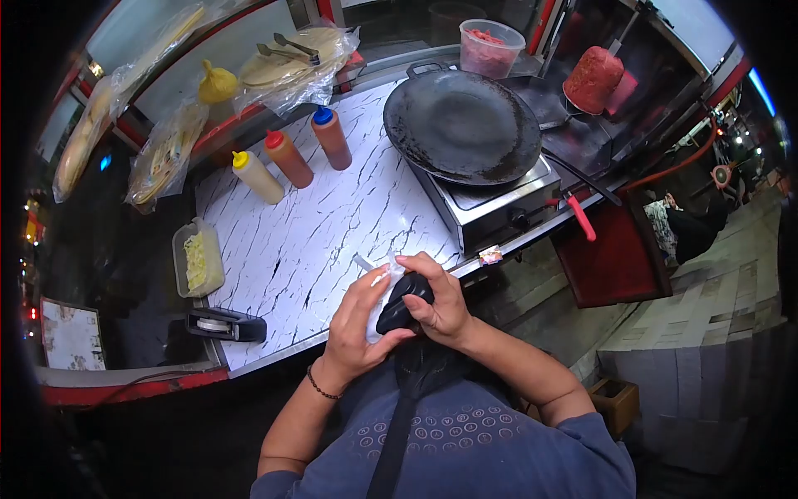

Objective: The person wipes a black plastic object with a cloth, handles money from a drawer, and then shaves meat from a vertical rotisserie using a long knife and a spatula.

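Note:
Over the front edge of the marble-patterned counter, my two hands face each other. A thin, crumpled whitish plastic bag is pinched between their fingertips, and its lower part shows inside my left hand. The thumb and index finger of my right hand close on the bag's upper edge. Between the palms sits a black, ridged, rounded object, in line with the black strap down my chest. Both hands partly cover it, and I cannot tell whether either one grips it.
A black griddle pan rests on a gas stove. Sauce bottles stand at the back. A tub of shredded cabbage and a tape dispenser line the left side. Tongs lie on bagged flatbreads.

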Motion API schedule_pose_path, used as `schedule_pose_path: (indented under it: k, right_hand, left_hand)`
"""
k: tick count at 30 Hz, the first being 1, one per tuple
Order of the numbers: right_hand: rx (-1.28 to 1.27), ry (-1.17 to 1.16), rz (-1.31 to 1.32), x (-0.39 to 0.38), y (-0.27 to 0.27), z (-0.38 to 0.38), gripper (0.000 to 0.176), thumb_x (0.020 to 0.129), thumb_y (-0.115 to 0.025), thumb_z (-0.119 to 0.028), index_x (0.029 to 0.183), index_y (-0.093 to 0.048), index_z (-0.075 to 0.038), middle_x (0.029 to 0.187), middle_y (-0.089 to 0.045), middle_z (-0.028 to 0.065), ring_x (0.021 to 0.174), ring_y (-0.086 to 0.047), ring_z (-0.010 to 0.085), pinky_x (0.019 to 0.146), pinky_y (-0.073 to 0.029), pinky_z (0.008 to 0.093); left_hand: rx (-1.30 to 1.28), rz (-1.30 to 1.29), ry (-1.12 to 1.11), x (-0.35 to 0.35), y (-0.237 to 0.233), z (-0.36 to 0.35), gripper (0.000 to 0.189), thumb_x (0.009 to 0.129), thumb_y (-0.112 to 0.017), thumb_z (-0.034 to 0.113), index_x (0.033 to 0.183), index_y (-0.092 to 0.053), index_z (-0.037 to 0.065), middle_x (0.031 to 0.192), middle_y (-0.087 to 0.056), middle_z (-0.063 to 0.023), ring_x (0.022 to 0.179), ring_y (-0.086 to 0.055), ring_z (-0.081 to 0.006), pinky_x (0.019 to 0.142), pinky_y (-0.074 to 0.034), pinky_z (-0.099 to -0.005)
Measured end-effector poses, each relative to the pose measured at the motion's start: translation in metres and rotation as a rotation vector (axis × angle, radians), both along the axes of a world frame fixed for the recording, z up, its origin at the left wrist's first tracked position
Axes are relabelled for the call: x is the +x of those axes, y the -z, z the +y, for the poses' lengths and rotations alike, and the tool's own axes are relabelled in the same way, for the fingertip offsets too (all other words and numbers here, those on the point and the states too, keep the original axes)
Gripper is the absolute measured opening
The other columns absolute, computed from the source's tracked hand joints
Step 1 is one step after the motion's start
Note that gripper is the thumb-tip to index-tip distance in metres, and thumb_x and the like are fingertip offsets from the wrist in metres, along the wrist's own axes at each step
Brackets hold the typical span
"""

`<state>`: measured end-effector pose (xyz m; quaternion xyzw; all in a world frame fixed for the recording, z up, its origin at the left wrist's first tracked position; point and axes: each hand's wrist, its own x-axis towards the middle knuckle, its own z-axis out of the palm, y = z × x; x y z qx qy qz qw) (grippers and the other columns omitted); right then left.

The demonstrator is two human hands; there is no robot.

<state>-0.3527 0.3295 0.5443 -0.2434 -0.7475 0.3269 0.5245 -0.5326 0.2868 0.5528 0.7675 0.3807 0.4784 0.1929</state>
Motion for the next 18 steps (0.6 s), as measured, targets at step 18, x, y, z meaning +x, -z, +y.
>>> schedule_pose_path:
  k: [18]
  right_hand:
    - [0.01, 0.126, 0.051, 0.022, 0.005, 0.008, 0.047, 0.096, -0.059, -0.026, 0.135, -0.047, -0.002, 0.09, -0.056, 0.0119, 0.078, -0.055, 0.0213, 0.073, -0.046, 0.0311]
  left_hand:
    - [0.192, 0.32, -0.323, -0.027, 0.018, -0.012, 0.069, 0.063, -0.082, 0.06, 0.087, -0.059, 0.0, 0.079, -0.059, -0.01, 0.067, -0.059, -0.0244, 0.061, -0.047, -0.0316]
